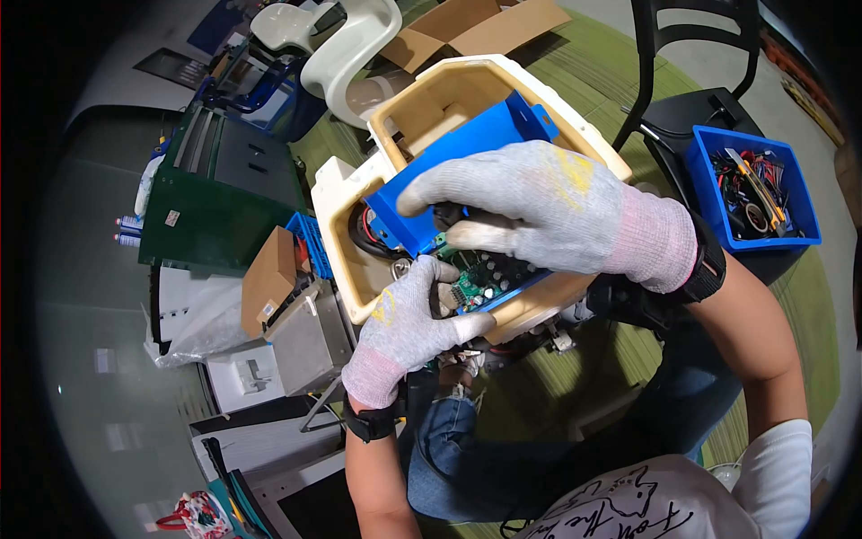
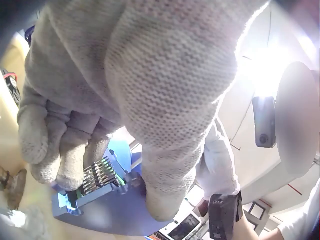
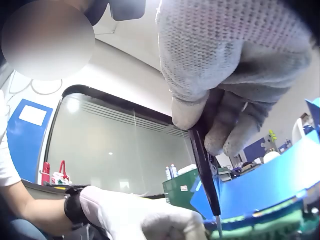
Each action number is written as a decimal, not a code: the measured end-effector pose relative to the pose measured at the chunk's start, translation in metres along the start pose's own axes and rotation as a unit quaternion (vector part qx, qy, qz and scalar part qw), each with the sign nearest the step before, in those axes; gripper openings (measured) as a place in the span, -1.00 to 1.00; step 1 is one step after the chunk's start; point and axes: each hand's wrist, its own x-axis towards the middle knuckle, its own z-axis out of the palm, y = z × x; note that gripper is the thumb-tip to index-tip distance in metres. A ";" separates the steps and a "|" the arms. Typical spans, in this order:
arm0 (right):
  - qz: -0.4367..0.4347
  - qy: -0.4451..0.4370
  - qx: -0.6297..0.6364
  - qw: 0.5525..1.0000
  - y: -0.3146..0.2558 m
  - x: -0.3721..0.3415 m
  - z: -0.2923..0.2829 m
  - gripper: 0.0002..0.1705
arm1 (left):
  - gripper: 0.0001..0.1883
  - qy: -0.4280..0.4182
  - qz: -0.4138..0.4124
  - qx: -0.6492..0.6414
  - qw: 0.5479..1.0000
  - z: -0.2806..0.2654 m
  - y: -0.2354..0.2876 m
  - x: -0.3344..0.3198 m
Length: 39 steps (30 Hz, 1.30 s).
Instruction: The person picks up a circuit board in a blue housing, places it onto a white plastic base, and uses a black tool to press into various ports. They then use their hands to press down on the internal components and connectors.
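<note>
My gloved right hand [image 1: 548, 207] pinches a screwdriver [image 3: 204, 170] by its black handle. In the right wrist view its thin metal shaft points down at a green circuit board [image 1: 485, 280]. That board, with small components on it, lies in an opened blue case [image 1: 453, 148], whose panel stands tilted up behind it. My gloved left hand [image 1: 409, 314] grips the near left corner of the case, fingers over the board's edge by a row of metal pins [image 2: 99, 176] and thumb on the blue side. The case sits over a cream plastic housing [image 1: 346, 283].
Red and black cables [image 1: 366, 229] lie inside the housing's left compartment. At right, a blue bin [image 1: 718, 229] of tools and wires stands on a black chair [image 1: 696, 117]. A green cabinet [image 1: 220, 180] and a cardboard box [image 1: 269, 283] are on the left.
</note>
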 end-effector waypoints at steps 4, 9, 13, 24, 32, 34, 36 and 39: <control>-0.046 0.054 0.037 0.997 0.010 -0.009 0.003 -0.69 | -0.33 -0.005 -0.004 -0.015 1.000 0.000 0.001 0.001; -0.055 0.056 0.025 0.997 0.012 -0.013 0.000 -0.68 | -0.34 -0.006 -0.001 -0.004 1.000 -0.001 0.001 0.001; -0.051 0.107 0.031 0.992 0.006 -0.012 -0.002 -0.69 | -0.34 -0.006 -0.004 -0.005 1.000 -0.001 0.000 0.002; -0.041 0.050 -0.025 0.998 0.015 -0.018 0.003 -0.72 | -0.34 -0.006 -0.007 -0.013 1.000 -0.001 0.002 0.001; -0.057 0.048 -0.024 0.997 0.015 -0.018 0.005 -0.74 | -0.34 -0.001 0.005 -0.001 1.000 0.000 -0.001 0.002; -0.061 0.050 -0.025 0.997 0.016 -0.019 0.004 -0.74 | -0.33 -0.010 -0.008 -0.025 1.000 -0.001 0.001 0.002; -0.073 0.060 -0.025 0.995 0.016 -0.019 0.004 -0.74 | -0.34 -0.007 -0.003 -0.018 1.000 0.000 0.000 0.002; -0.080 0.070 -0.018 0.994 0.017 -0.019 0.005 -0.74 | -0.34 -0.010 -0.010 -0.022 1.000 -0.001 0.001 0.002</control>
